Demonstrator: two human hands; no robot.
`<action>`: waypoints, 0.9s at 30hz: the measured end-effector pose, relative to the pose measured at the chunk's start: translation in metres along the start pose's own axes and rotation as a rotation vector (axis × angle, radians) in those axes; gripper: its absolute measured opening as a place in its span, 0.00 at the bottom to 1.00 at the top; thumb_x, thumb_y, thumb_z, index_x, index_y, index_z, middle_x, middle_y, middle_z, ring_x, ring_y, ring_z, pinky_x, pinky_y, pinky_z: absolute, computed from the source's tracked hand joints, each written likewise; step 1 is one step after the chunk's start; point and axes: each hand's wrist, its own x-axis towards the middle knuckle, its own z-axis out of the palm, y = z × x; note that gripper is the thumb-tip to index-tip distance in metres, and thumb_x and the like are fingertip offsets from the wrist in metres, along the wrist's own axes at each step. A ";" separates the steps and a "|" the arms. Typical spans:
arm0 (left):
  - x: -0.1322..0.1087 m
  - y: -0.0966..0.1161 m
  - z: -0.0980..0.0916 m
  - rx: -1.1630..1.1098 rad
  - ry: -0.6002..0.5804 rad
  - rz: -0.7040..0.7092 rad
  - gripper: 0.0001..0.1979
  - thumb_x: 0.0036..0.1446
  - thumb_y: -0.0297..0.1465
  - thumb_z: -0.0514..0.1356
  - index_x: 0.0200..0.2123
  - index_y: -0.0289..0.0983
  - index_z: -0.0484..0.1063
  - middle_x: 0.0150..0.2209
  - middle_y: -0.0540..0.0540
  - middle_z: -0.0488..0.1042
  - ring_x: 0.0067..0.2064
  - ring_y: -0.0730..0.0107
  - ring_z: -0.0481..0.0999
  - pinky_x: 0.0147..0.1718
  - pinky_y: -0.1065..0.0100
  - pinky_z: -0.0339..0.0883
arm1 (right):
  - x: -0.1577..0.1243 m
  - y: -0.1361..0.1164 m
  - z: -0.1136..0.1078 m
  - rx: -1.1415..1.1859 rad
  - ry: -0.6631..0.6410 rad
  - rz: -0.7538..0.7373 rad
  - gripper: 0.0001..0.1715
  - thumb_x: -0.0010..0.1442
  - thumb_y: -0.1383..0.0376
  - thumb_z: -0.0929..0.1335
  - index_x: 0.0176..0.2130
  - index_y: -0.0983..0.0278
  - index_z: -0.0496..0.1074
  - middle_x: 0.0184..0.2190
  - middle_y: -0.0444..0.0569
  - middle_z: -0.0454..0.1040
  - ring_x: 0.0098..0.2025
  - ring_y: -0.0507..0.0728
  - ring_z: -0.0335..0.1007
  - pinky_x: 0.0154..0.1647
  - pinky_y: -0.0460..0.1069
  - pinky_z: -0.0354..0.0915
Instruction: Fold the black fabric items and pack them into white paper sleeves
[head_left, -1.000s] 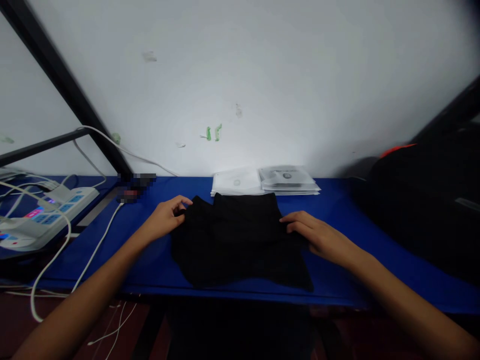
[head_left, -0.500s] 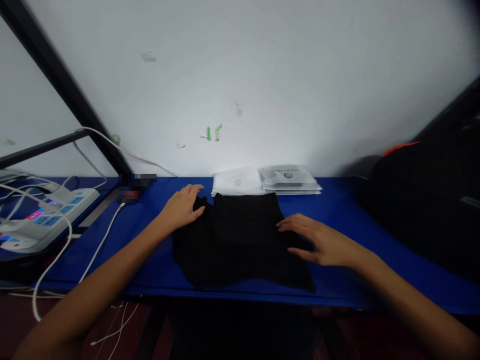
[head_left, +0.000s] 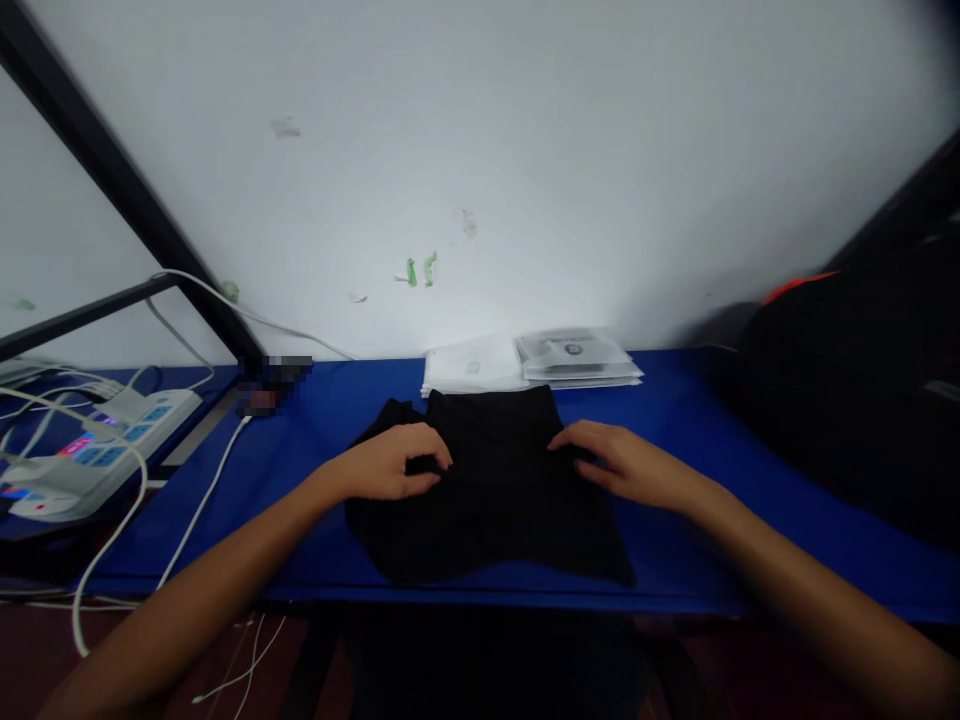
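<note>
Both hands lie on the black garment: left hand with fingers curled, right hand flat, fingers open.

Two bare forearms are showing, entering from the lower corners and narrowing toward the wrists. No sleeve is covering either arm as far as the bottom edge. The left hand is showing its back, with knuckles and fingers plainly visible. The right hand is likewise showing its back, its fingers long and slim. No ring, watch, band or glove is showing on either hand or wrist. The dim light is leaving nails and finer detail too soft to make out.
</note>
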 end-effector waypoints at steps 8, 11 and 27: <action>0.050 -0.051 -0.007 0.571 0.244 -0.397 0.09 0.64 0.32 0.53 0.40 0.35 0.70 0.40 0.39 0.74 0.44 0.53 0.72 0.44 0.56 0.63 | 0.058 0.030 -0.003 -0.235 0.174 0.256 0.11 0.65 0.60 0.63 0.39 0.64 0.70 0.31 0.51 0.76 0.34 0.59 0.73 0.34 0.52 0.66; 0.056 -0.052 -0.002 0.635 0.252 -0.399 0.10 0.62 0.33 0.55 0.43 0.33 0.70 0.43 0.35 0.72 0.47 0.47 0.69 0.47 0.52 0.59 | 0.071 0.039 0.004 -0.315 0.186 0.329 0.11 0.62 0.62 0.65 0.43 0.65 0.70 0.35 0.56 0.76 0.38 0.64 0.73 0.36 0.55 0.67; -0.015 -0.007 0.003 0.291 0.090 -0.139 0.09 0.67 0.36 0.52 0.40 0.38 0.68 0.39 0.44 0.72 0.43 0.60 0.70 0.44 0.59 0.65 | 0.021 -0.021 0.011 -0.208 0.007 -0.046 0.06 0.65 0.64 0.65 0.42 0.64 0.68 0.46 0.57 0.72 0.47 0.62 0.70 0.48 0.57 0.68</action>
